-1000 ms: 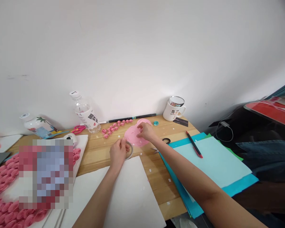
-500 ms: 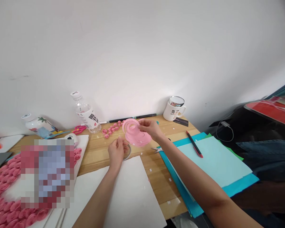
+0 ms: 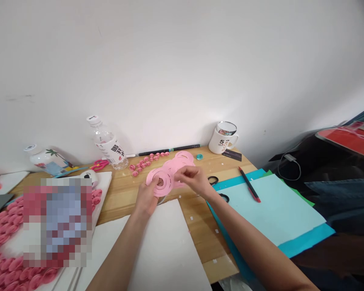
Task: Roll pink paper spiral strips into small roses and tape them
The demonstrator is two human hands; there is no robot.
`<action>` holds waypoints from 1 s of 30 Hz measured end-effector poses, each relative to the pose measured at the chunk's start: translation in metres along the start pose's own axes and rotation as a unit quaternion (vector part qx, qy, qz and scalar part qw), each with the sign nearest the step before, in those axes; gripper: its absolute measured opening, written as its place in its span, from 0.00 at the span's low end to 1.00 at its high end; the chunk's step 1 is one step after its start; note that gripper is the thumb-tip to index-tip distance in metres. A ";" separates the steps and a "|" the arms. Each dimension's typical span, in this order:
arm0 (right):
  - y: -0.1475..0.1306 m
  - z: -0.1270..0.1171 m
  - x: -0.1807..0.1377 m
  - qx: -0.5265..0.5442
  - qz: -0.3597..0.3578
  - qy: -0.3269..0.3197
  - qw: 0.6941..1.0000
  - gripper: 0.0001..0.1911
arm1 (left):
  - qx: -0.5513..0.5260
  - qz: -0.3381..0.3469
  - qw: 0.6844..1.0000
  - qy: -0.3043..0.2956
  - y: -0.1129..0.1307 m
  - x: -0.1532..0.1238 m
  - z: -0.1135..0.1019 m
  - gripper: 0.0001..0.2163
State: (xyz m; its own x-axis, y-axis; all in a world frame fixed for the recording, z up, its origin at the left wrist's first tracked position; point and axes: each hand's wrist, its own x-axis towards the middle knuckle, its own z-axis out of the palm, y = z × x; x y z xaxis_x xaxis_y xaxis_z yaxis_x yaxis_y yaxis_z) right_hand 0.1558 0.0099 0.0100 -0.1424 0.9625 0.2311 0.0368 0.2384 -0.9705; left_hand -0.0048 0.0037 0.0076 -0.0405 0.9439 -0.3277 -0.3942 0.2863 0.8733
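Observation:
Over the wooden desk (image 3: 200, 226), both my hands hold a pink paper spiral (image 3: 160, 182). My left hand (image 3: 147, 198) supports it from below with fingers closed on its lower edge. My right hand (image 3: 191, 179) pinches its right side. More pink paper spirals (image 3: 182, 158) lie on the desk just behind. A row of small pink rolled paper roses (image 3: 144, 163) runs toward the wall. The tape roll that lay under my left hand is hidden.
A white board (image 3: 164, 250) lies in front of me. Light blue paper sheets (image 3: 273, 210) with a red pen (image 3: 249, 184) lie right, black scissors (image 3: 212, 180) beside them. A mug (image 3: 223, 137), water bottle (image 3: 107, 143), black marker (image 3: 170, 150) and pink scissors (image 3: 100, 164) line the wall. A pink rose-covered board (image 3: 6, 250) sits left.
My right hand lifted one pink spiral off the pile and brought it toward me. My left hand left the tape roll and took hold of the spiral from below.

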 end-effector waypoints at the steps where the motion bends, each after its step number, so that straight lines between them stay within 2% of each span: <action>1: 0.005 -0.001 0.003 0.028 0.018 0.051 0.998 0.11 | 0.007 0.007 1.000 0.001 -0.001 0.000 0.000 0.11; 3: 0.015 0.000 0.006 0.068 0.053 0.090 0.992 0.13 | 0.039 0.028 0.999 -0.009 -0.003 -0.001 0.000 0.13; 8: 0.026 0.007 -0.001 0.134 0.109 -0.024 0.985 0.18 | 0.203 0.096 0.974 -0.026 -0.005 -0.006 0.003 0.12; 11: 0.025 0.006 -0.006 0.168 0.125 -0.061 0.976 0.17 | 0.259 0.109 0.959 -0.042 -0.002 -0.007 0.003 0.11; 14: 0.023 0.000 -0.007 0.187 0.148 -0.077 0.968 0.19 | 0.270 0.109 0.954 -0.067 0.000 -0.006 0.001 0.10; 18: 0.020 -0.005 -0.008 0.162 0.166 -0.107 0.967 0.19 | 0.219 0.075 0.970 -0.075 0.000 -0.006 0.001 0.13; 20: 0.020 -0.005 -0.008 0.144 0.167 -0.100 0.970 0.15 | 0.215 0.074 0.971 -0.075 -0.001 -0.006 0.003 0.12; 22: 0.022 -0.004 -0.008 0.164 0.178 -0.065 0.968 0.15 | 0.222 0.080 0.968 -0.080 -0.002 -0.007 0.004 0.12; 25: 0.026 -0.002 -0.007 0.240 0.213 -0.029 0.947 0.16 | 0.238 0.075 0.964 -0.095 -0.003 -0.008 0.005 0.12; 30: 0.026 -0.001 -0.008 0.299 0.260 -0.058 0.916 0.13 | 0.239 0.044 0.962 -0.126 -0.006 -0.008 0.004 0.12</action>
State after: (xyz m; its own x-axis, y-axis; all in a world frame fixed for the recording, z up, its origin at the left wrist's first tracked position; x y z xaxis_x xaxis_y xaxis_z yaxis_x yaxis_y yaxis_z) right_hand 0.1586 0.0085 -0.0168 -0.3653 0.8969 -0.2494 -0.4135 -0.3964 -0.8197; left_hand 0.0012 -0.0051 0.0068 0.1935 0.9603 -0.2007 0.0712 0.1903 0.9791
